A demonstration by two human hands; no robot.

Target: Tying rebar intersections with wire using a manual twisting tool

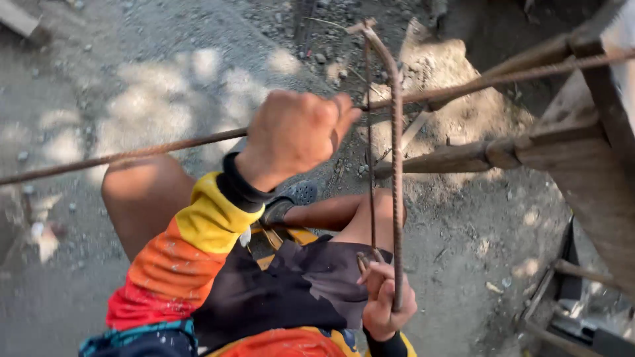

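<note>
The left hand (294,135) is clenched around a long rusty rebar rod (132,155) that runs nearly level across the view toward the wooden frame (582,152) at right. The right hand (387,301), lower and nearer the body, grasps the bottom of a bent rebar stirrup (397,165), whose long axis stands upright, crossing the rod just right of the left grip.

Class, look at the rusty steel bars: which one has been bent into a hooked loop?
The upright ribbed bar, held low by the right hand. The long bar under the left hand runs straight.
</note>
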